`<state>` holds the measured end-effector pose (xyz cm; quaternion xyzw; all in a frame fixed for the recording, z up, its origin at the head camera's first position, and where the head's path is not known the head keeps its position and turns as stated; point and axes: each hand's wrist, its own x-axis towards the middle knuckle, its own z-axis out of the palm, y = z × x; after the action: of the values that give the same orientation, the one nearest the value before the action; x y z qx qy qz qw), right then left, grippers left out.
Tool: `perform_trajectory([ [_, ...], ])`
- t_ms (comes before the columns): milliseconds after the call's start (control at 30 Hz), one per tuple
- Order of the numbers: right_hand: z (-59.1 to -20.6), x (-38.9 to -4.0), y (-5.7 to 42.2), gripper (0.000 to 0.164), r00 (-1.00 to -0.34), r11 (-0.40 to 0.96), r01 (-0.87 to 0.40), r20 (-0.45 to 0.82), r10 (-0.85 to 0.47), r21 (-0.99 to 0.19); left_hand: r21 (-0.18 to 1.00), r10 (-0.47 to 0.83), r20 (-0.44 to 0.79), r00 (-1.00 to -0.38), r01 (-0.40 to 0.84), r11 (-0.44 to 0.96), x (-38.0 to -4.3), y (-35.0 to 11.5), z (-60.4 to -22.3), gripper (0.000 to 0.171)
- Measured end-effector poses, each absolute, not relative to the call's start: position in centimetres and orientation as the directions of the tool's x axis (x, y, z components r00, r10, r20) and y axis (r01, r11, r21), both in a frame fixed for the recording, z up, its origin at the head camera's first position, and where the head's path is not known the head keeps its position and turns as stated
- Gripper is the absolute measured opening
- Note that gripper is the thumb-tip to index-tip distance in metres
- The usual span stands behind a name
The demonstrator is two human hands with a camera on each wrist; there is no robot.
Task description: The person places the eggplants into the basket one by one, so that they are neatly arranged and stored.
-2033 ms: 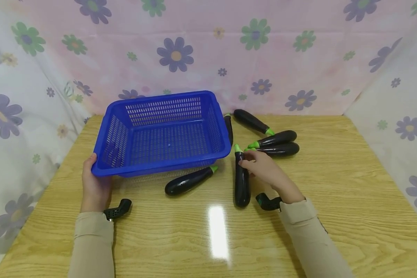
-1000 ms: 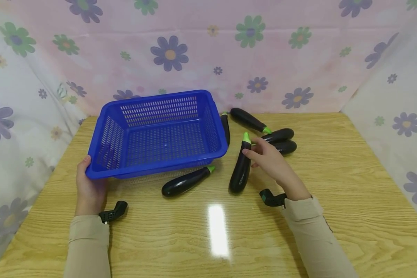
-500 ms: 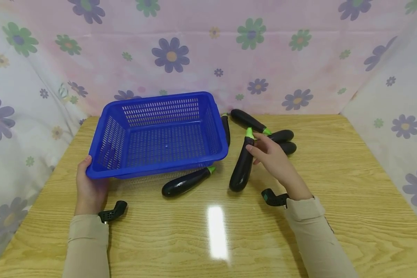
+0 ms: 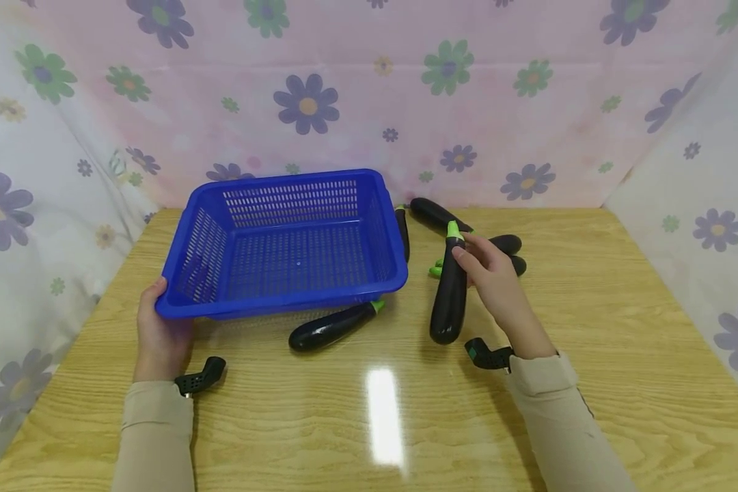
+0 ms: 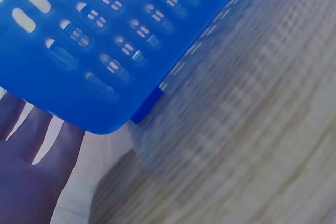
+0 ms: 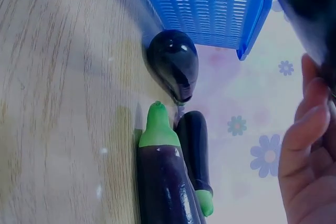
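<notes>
1. Pinching a shiny dark eggplant (image 4: pixel 447 301) just below its green cap with the right grip (image 4: pixel 498 280), thumb on the near side. Can't really make out the other fingers behind it.
2. Held up off the bench (image 4: pixel 283 437), stem end away from the camera. Cut off in the right wrist view, just a dark blur up in the corner.
3. Hanging onto the near-left corner of the blue basket (image 4: pixel 283 302) with the left grip (image 4: pixel 160 338), thumb at the rim, fingers mostly hidden from the head view. Hard to tell if sitting flat or slightly tipped.
4. Right behind the right grip, can spot two eggplants (image 4: pixel 508 244) side by side, middles covered.
5. Farther back, a rear eggplant (image 4: pixel 435 213), green end blocked from the head view.
6. Half tucked behind the basket's right wall, a slim-looking eggplant (image 4: pixel 402 231); way plumper-looking from the right wrist.
7. Near the basket's front, a slanted eggplant (image 4: pixel 332 328), pretty much all visible.
</notes>
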<state>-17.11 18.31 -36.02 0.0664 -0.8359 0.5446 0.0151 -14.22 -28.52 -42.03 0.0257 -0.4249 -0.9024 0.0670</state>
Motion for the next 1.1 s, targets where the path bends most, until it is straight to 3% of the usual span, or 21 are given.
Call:
perform_trajectory([
  [300,-35.8,-16.9,18.3,0.050,-0.987,0.218,-0.139,0.154,0.052,-0.966,0.755,-0.125,0.024,-0.992,0.100,-0.648,-14.2,-28.5,-42.3,0.051],
  [533,-35.8,-16.9,18.3,0.042,-0.975,-0.025,-0.188,0.183,0.129,-0.982,0.707,-0.147,0.018,-0.989,0.116,-0.698,-14.2,-28.5,-42.4,0.046],
  [733,-35.8,-16.9,18.3,0.039,-0.961,-0.204,-0.264,0.238,0.142,-0.943,0.703,-0.162,-0.005,-0.987,0.112,-0.702,-14.4,-28.5,-42.5,0.045],
  [1100,-36.0,-16.7,17.2,0.036,-0.949,-0.364,-0.314,0.306,0.080,-0.877,0.720,-0.145,0.010,-0.989,0.108,-0.686,-14.2,-28.6,-42.6,0.045],
])
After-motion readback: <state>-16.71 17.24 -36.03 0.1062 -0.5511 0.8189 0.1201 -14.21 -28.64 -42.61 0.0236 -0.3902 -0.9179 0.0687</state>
